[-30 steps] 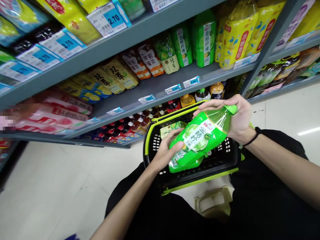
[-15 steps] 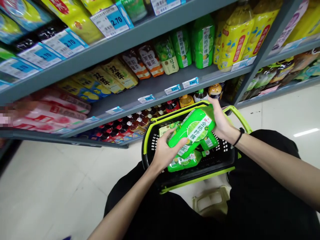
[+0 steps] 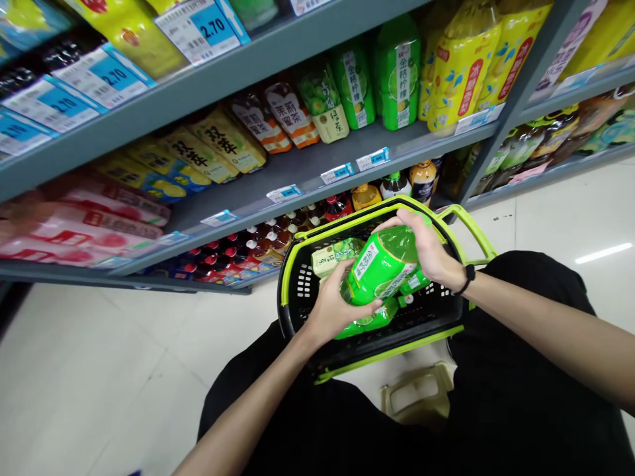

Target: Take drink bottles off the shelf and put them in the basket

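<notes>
Both my hands hold a large green drink bottle (image 3: 377, 268) with a lime on its label, tilted above a black shopping basket (image 3: 431, 334) with lime-green trim. My left hand (image 3: 332, 304) grips the lower end, thumb across the near side. Around the cap end curls my right hand (image 3: 429, 248), a dark band on its wrist; the cap is hidden. Beneath the held bottle, another green bottle (image 3: 370, 322) lies in the basket. Part of a further green bottle (image 3: 414, 283) shows at its right. A pale green tea bottle (image 3: 330, 259) lies at the basket's far left.
Drink shelves (image 3: 297, 175) run along the far side. Similar green bottles (image 3: 397, 79) stand there beside yellow bottles (image 3: 464, 73), with pink packs (image 3: 84, 231) at left. A beige stool (image 3: 421, 396) is between my black-clothed legs, on a pale tiled floor (image 3: 124, 370).
The held bottle has turned in my hands, so its main label now faces more downward and to the right. My right hand has shifted slightly left over the cap end. The view has moved a little.
</notes>
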Demonstrator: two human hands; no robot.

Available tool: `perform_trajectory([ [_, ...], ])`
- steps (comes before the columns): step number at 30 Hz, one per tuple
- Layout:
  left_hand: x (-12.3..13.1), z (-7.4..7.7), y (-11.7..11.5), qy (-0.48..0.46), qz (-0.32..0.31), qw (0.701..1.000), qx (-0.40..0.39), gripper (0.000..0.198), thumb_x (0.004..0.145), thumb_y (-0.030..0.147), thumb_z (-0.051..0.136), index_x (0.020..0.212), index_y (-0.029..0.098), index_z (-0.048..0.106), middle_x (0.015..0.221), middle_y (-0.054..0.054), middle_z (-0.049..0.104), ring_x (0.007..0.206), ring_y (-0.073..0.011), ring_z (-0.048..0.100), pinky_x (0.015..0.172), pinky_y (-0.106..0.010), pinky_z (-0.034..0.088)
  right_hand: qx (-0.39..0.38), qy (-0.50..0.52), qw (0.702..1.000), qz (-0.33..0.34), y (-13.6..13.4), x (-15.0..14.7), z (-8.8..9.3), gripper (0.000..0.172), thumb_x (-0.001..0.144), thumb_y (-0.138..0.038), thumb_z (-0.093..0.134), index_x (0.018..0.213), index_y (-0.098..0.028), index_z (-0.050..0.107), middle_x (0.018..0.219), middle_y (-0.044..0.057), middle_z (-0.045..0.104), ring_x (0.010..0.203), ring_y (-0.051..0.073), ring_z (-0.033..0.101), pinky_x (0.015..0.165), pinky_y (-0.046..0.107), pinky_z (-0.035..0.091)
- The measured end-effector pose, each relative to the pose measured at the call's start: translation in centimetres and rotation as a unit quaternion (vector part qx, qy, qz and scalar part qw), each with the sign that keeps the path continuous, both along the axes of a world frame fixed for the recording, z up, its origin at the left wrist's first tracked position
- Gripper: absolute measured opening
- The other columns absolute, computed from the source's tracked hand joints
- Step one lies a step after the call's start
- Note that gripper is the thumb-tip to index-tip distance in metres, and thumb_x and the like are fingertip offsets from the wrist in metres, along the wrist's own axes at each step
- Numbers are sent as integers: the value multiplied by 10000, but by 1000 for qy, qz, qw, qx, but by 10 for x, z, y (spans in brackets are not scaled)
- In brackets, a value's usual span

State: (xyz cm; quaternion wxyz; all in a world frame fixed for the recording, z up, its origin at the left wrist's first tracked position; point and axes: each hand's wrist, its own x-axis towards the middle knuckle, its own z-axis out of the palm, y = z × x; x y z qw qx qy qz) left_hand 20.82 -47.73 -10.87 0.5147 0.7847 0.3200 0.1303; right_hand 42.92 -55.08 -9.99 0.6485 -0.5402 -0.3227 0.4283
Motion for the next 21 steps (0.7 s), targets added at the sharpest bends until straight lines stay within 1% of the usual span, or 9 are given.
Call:
perform_trajectory([
  [3, 3, 0, 0, 10, -5, 1000, 26, 826, 722, 449, 932, 1392, 166, 539, 1354, -146, 687, 1243, -337, 682, 1102, -480, 545, -2, -3, 1000, -4, -3, -4, 15, 652, 979, -795, 517, 885, -227, 823, 842, 68, 779, 760, 225, 697, 755, 371, 568],
  [6, 5, 0, -2, 25, -9, 999, 37, 829, 710, 460, 928, 1378, 165, 536, 1317, -138, 696, 1196, -334, 689, 1072, -481, 549, 20, -13, 1000, 18, -7, -7, 24, 619, 938, -784, 598, 896, -209, 822, 809, 59, 761, 720, 204, 676, 681, 336, 530],
  [10, 5, 4, -3, 64, -2, 997, 47, 890, 694, 506, 933, 1409, 154, 538, 1354, -161, 692, 1239, -374, 671, 1082, -520, 537, 79, -45, 996, 21, -9, -5, 22, 583, 917, -748, 651, 852, -194, 823, 834, 58, 772, 729, 193, 670, 682, 324, 514],
  [12, 4, 7, 0, 56, -2, 997, 43, 952, 682, 534, 954, 1453, 162, 538, 1402, -165, 677, 1291, -389, 650, 1122, -530, 514, 93, -44, 994, 22, -10, -1, 19, 552, 921, -723, 656, 879, -203, 835, 845, 59, 781, 735, 201, 680, 675, 327, 518],
  [13, 2, 9, 2, 28, -6, 999, 29, 941, 712, 557, 941, 1472, 173, 541, 1437, -162, 662, 1327, -387, 633, 1150, -523, 497, 99, -38, 994, 28, -10, 2, 19, 538, 922, -715, 654, 904, -212, 844, 854, 61, 786, 741, 209, 691, 673, 333, 526],
  [14, 1, 11, 4, -15, -9, 1000, 8, 889, 769, 589, 900, 1481, 186, 551, 1470, -155, 645, 1365, -379, 612, 1177, -510, 479, 110, -32, 993, 39, -11, 5, 20, 528, 922, -709, 652, 930, -220, 852, 868, 64, 794, 753, 219, 706, 679, 343, 540],
  [17, -2, 14, 11, -151, -13, 986, -65, 641, 969, 628, 685, 1459, 222, 613, 1547, -121, 604, 1478, -343, 529, 1237, -463, 426, 148, -13, 986, 72, -13, 15, 28, 506, 900, -680, 672, 992, -224, 873, 973, 92, 827, 836, 266, 766, 740, 389, 589],
  [19, -3, 12, 15, -177, -12, 978, -107, 602, 1005, 639, 620, 1452, 236, 639, 1565, -103, 600, 1505, -339, 503, 1266, -461, 389, 156, 10, 984, 87, -13, 20, 36, 505, 868, -656, 701, 1013, -206, 879, 1007, 113, 837, 864, 290, 785, 764, 410, 607],
  [21, -3, 8, 18, -159, -16, 975, -154, 621, 1002, 667, 601, 1463, 254, 651, 1595, -87, 582, 1522, -347, 485, 1299, -479, 340, 148, 44, 983, 96, -13, 23, 41, 523, 830, -654, 718, 1008, -190, 879, 992, 126, 839, 855, 304, 790, 776, 427, 620],
])
